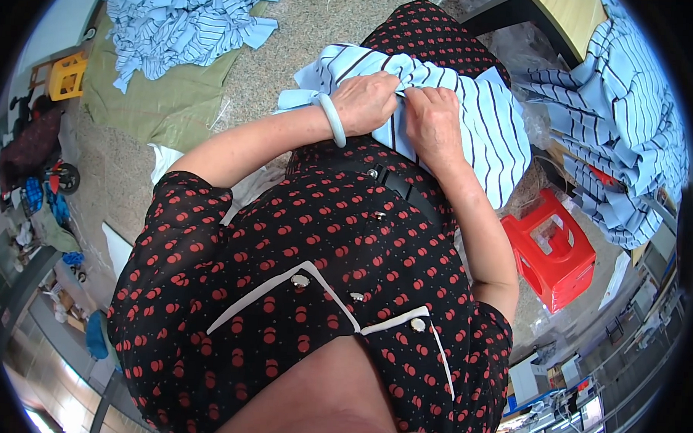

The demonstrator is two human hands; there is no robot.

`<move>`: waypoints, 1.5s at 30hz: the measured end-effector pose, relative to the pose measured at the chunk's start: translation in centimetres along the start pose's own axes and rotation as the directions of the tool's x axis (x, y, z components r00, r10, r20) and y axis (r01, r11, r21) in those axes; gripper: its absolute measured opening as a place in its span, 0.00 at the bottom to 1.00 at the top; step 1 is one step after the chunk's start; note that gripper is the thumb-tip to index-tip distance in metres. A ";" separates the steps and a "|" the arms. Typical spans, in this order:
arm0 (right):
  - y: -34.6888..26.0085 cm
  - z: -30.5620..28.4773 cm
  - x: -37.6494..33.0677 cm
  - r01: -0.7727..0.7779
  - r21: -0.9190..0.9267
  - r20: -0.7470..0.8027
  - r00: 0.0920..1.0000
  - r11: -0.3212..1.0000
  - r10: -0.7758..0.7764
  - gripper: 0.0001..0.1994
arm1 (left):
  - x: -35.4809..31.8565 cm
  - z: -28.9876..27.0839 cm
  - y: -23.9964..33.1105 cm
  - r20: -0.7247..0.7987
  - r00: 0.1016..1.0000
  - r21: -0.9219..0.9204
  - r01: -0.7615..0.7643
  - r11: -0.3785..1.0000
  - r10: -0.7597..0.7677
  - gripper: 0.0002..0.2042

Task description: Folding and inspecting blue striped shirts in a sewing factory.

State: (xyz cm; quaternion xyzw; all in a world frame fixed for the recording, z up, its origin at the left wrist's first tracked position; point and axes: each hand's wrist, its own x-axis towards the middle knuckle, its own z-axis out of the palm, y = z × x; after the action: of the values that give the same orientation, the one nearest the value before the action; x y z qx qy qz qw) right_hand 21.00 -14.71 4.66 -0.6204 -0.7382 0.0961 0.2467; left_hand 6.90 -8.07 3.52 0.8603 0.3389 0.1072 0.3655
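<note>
A light blue garment with dark stripes (483, 122) lies across my lap, over my black dress with red dots. My left hand (366, 101), with a pale green bangle at the wrist, grips a fold of it near the middle. Just to the right, my right hand (434, 122) pinches the same fabric. Both hands are closed on the cloth, knuckles up, almost touching each other.
A heap of the same striped blue garments (181, 24) rests on an olive sheet on the floor at upper left. Another stack (624, 127) lies at the right by a wooden table edge. A red plastic stool (551, 250) stands at lower right. A yellow stool (67, 75) is far left.
</note>
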 end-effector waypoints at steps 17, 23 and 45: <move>0.2 -1.1 0.6 -0.321 0.299 0.225 0.939 0.899 0.261 0.06 | 0.1 -2.1 -1.5 0.121 0.970 -0.249 -0.174 0.953 0.209 0.06; 0.3 -1.6 0.5 -0.355 0.457 0.131 0.934 0.815 0.333 0.10 | -0.1 -1.5 -1.9 0.131 0.982 -0.283 -0.092 0.955 0.134 0.09; 6.8 -6.4 0.8 -0.468 0.719 0.060 0.778 0.513 0.626 0.07 | -0.3 -2.7 -3.5 0.242 0.970 -0.402 0.137 0.905 -0.039 0.12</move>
State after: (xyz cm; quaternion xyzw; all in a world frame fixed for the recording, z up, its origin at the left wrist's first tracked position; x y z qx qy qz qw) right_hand 29.93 -13.55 7.30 -0.6862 -0.3791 0.3759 0.4941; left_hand 3.76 -5.03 3.02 0.7530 0.3027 0.0608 0.5811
